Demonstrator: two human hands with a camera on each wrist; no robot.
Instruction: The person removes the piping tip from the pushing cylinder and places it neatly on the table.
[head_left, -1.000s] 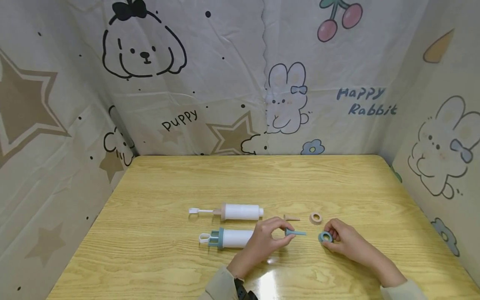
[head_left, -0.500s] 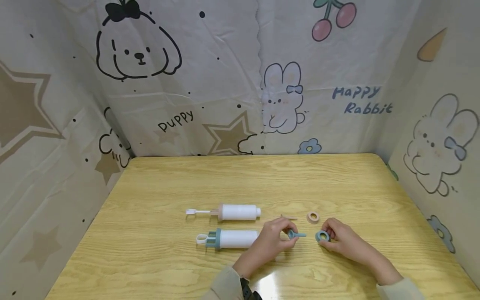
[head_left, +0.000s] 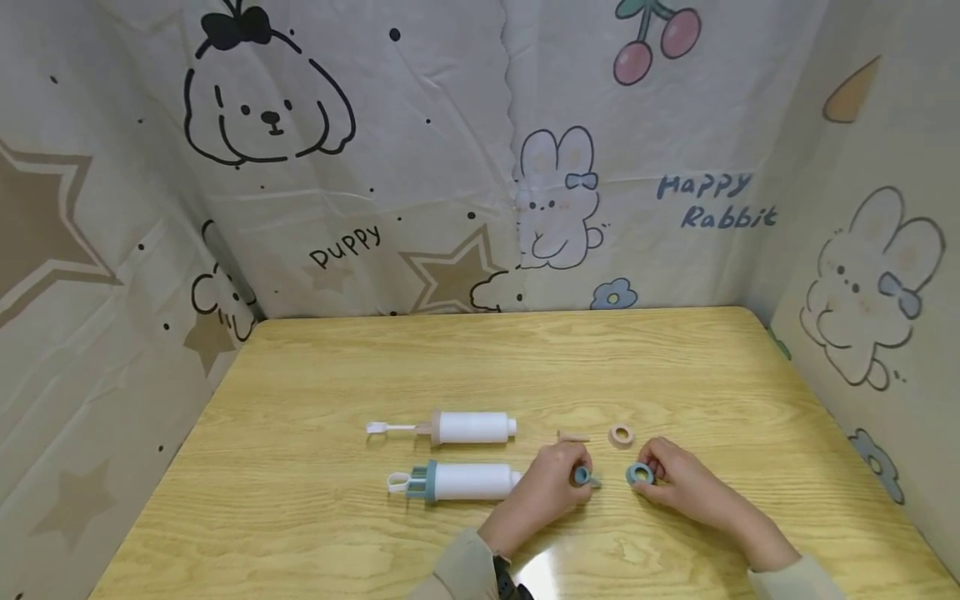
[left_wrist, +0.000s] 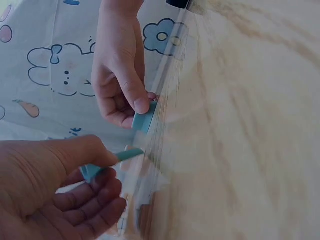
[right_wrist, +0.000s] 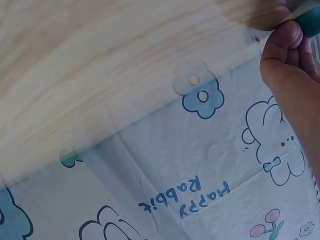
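Observation:
My left hand (head_left: 551,483) pinches a teal nozzle (head_left: 582,477), a funnel-like piece with a thin stem. In the head view its wide mouth faces up towards the camera; the left wrist view shows the stem (left_wrist: 131,153) pointing at the other hand. With thumb and fingers my right hand (head_left: 686,483) grips a teal ring (head_left: 632,478), held on edge near the tabletop. A small gap separates nozzle and ring. Behind the left hand lies a white barrel with a teal flange (head_left: 468,482) and a white loop handle, its tip partly hidden by the hand.
A matching white barrel with a beige flange (head_left: 472,427) lies farther back. A beige nozzle (head_left: 573,437) and a beige ring (head_left: 614,434) rest just beyond the hands on the wooden table (head_left: 337,367). Patterned cloth (head_left: 450,167) walls the back and sides.
The nozzle has turned in my left hand, its mouth swinging towards the camera. The left hand has shifted slightly right relative to the barrels; the right hand keeps its hold on the ring.

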